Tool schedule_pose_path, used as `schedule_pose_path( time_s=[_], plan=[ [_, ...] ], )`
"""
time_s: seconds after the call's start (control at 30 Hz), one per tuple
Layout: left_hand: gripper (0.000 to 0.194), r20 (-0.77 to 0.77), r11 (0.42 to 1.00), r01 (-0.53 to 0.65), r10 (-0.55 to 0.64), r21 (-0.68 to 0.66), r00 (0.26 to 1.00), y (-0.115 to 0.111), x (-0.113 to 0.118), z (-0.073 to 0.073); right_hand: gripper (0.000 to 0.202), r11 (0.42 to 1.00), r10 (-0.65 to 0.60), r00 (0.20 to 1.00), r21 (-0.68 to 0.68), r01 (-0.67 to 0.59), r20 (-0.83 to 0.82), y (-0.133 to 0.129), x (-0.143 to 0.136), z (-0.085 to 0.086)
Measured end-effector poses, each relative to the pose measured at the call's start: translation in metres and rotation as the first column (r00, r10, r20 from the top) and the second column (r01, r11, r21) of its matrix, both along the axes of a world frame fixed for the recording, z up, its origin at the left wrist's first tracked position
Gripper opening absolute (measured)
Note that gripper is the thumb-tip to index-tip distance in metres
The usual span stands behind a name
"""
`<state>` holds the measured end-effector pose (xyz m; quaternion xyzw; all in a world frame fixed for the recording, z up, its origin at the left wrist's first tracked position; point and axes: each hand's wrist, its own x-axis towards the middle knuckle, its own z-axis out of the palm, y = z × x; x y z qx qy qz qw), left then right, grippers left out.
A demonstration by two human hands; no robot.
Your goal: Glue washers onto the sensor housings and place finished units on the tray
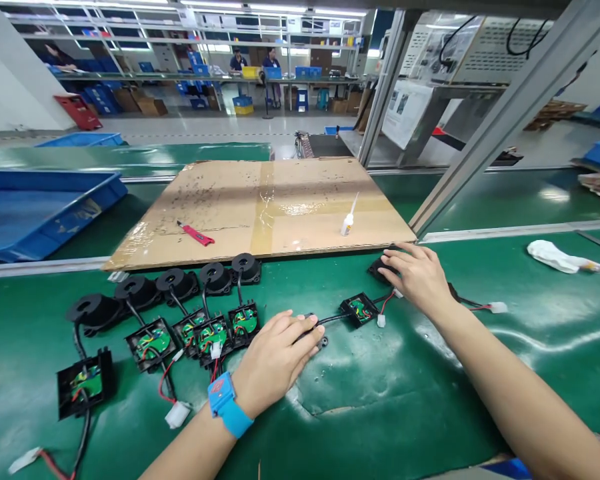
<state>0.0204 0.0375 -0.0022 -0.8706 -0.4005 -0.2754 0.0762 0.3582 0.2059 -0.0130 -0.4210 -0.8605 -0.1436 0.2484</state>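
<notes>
We find the left hand (275, 357) spread over a black housing (323, 342), right hand (423, 277) half-curled over a second housing (377, 268); grip unclear. Cardboard (310, 233) bearing a red cutter (197, 234) and white bottle (348, 225) lies beyond.

Pale floor (205, 127) shines beneath bright strip lights (277, 9)

A green benchtop (405, 413) bears round black housings (137, 291) cabled to open circuit-board boxes (153, 343)
</notes>
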Motion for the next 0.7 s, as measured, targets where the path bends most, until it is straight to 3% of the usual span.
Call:
schedule_pose_path(
  time_s=[0.33, 0.53, 0.63, 0.7],
  plan=[
    [0.034, -0.049, 0.996, 0.009, -0.005, 0.090, 0.999, 0.006, -0.003, -0.002, 0.019, 0.995, -0.050, 0.999, 0.088, 0.050, 0.003, -0.001, -0.010, -0.017],
    [0.035, -0.099, 0.972, 0.092, -0.072, 0.216, 0.993, 0.019, -0.009, -0.002, 0.025, 0.991, -0.080, 0.996, 0.100, 0.083, -0.034, -0.001, -0.017, -0.024],
    [0.036, -0.166, 0.934, 0.189, -0.144, 0.302, 0.976, 0.033, -0.019, -0.010, 0.026, 0.992, -0.097, 0.995, 0.080, 0.098, -0.017, 0.000, -0.019, -0.023],
    [0.039, -0.188, 0.900, 0.267, -0.213, 0.345, 0.959, 0.045, -0.027, -0.024, 0.026, 0.991, -0.115, 0.993, 0.069, 0.114, 0.008, 0.003, -0.021, -0.022]
  ],
)
